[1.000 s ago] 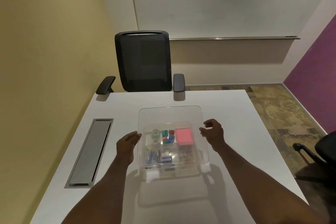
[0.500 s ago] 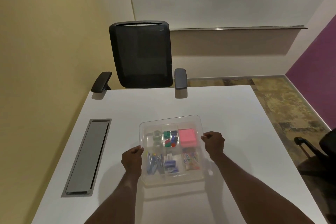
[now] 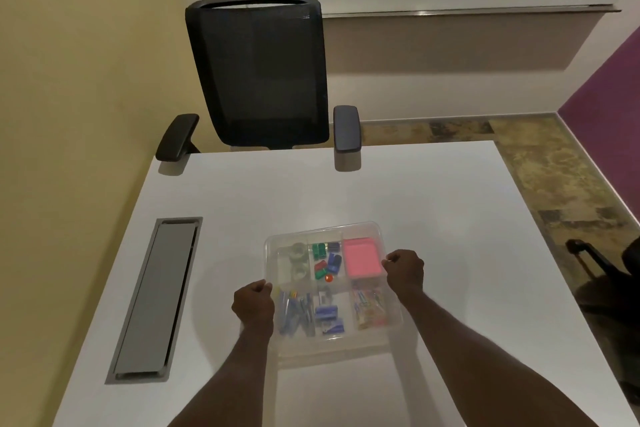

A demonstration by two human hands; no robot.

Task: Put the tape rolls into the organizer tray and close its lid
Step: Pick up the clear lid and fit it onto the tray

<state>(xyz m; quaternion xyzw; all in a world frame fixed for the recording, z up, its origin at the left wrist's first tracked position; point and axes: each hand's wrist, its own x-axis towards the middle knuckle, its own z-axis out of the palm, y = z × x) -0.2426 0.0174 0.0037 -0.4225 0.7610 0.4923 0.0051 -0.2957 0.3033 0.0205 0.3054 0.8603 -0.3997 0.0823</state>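
Both fists are now curled at the sides of the organizer tray [image 3: 389, 315], left hand [image 3: 254, 305] and right hand [image 3: 405, 270] pressing the clear lid [image 3: 273, 246], down from a second ago — closing looks nearly done. Clear tape rolls [image 3: 298, 258] sit in its far-left compartment, mid-table [image 3: 450, 218]

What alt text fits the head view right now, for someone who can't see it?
Two hands, left and right, grip the side edges of a clear organizer tray on a white desk. Two tape rolls sit in its far-left compartment, beside coloured clips and a pink notepad. An empty black chair faces the desk.
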